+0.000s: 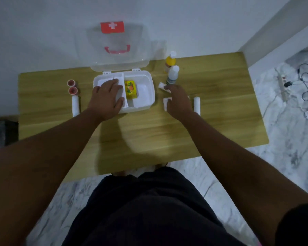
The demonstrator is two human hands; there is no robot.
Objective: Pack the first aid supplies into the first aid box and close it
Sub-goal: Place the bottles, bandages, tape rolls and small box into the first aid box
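The white first aid box (148, 96) stands open at the table's far middle, its clear lid (117, 48) with a red cross label leaning against the wall. A yellow packet (130, 88) lies inside. My left hand (106, 99) rests flat on the box's white inner tray (124, 96), fingers spread. My right hand (178, 102) lies over small white packets (161, 85) right of the box; whether it grips one is unclear. Two pink tape rolls (72, 87) and a bandage roll (75, 105) lie left of the box. Another bandage roll (197, 105) lies right of my hand.
A yellow bottle (170, 62) and a white bottle (172, 75) stand right of the box near the wall. The wooden table (149, 135) ends at a marble floor, where a power strip and cables (295, 82) lie to the right.
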